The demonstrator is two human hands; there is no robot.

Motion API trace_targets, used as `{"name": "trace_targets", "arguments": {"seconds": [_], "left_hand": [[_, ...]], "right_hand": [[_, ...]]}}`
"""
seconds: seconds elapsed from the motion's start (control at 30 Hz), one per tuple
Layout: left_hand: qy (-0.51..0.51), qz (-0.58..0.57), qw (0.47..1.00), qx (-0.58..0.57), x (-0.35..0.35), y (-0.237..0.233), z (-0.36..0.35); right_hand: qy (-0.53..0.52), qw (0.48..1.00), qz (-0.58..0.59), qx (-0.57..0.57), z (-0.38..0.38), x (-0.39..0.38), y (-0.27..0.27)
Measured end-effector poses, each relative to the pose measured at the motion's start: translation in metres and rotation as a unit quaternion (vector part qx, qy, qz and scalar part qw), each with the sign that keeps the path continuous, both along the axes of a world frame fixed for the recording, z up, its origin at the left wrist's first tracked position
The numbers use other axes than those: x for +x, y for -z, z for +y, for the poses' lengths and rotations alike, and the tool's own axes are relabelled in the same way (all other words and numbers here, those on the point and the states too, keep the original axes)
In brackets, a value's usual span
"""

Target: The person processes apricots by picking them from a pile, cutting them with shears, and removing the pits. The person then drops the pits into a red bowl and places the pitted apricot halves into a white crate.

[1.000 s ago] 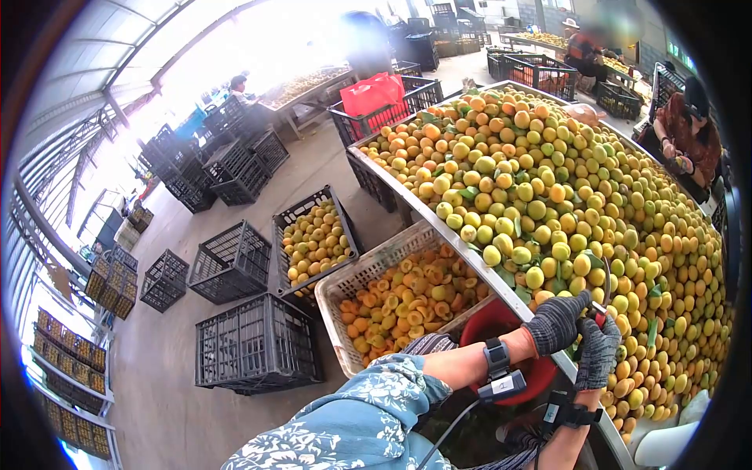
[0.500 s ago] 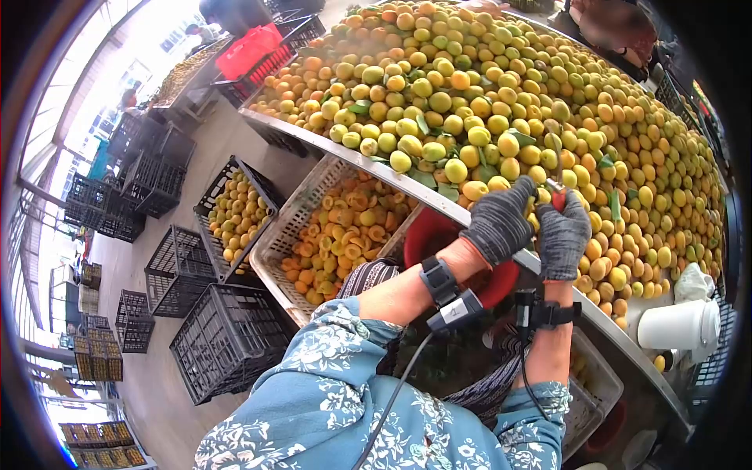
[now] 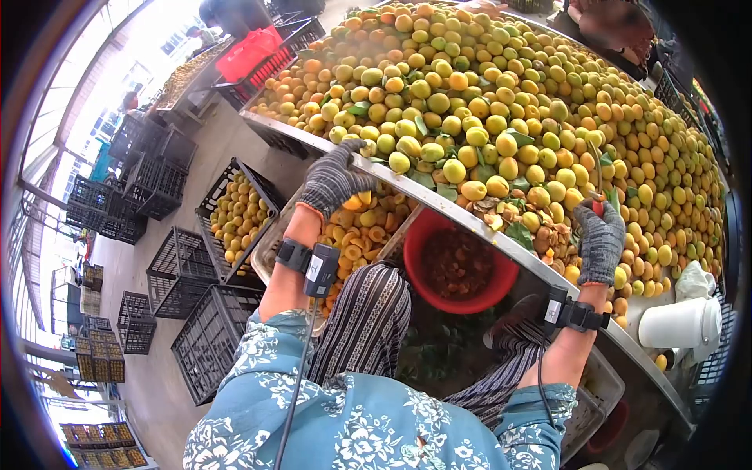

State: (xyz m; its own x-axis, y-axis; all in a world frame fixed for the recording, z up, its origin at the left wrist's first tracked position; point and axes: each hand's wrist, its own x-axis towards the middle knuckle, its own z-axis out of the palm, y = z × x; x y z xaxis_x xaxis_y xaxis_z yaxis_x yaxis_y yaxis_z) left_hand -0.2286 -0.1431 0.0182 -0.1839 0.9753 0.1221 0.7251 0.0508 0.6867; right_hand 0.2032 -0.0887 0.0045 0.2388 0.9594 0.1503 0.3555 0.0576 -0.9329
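My left hand (image 3: 333, 180), in a grey knitted glove, is over the crate of cut apricots (image 3: 360, 227), near the table edge. Its fingers are spread apart, and halved fruit lies just below it. My right hand (image 3: 599, 235), gloved alike, is closed around the red handle of a small knife (image 3: 597, 205). The thin blade points up over the heap of whole apricots (image 3: 470, 102). Between the hands, scraps and brownish pieces (image 3: 540, 231) lie at the heap's edge, with green leaves among them.
A red bowl (image 3: 458, 262) holding pits stands below the metal table edge (image 3: 470, 221). Black crates (image 3: 227, 337) stand on the floor at the left, one with whole fruit (image 3: 239, 215). A white bucket (image 3: 677, 325) is at the right. Another person (image 3: 619, 27) is across the heap.
My left hand has moved left from beside my right hand to above the cut-apricot crate. My right hand has shifted right and slightly down with the knife. The red bowl's inside now shows.
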Motion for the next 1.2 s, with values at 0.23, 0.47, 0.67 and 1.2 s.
{"name": "trace_targets", "arguments": {"seconds": [0.23, 0.47, 0.67, 1.2], "left_hand": [[0.07, 0.002, 0.992, 0.103, 0.078, 0.008, 0.073], [0.079, 0.263, 0.961, -0.017, 0.187, 0.002, 0.146], [0.06, 0.289, 0.951, -0.087, 0.209, 0.019, 0.161], [0.101, -0.589, 0.8, -0.046, 0.143, 0.024, 0.067]], "right_hand": [[-0.065, 0.994, 0.083, 0.014, -0.001, -0.035, 0.009], [-0.071, 0.997, 0.04, -0.001, -0.001, -0.023, 0.01], [-0.06, 0.993, 0.105, -0.002, 0.003, -0.033, 0.007], [-0.096, 0.98, 0.096, -0.147, -0.005, -0.066, 0.017]]}}
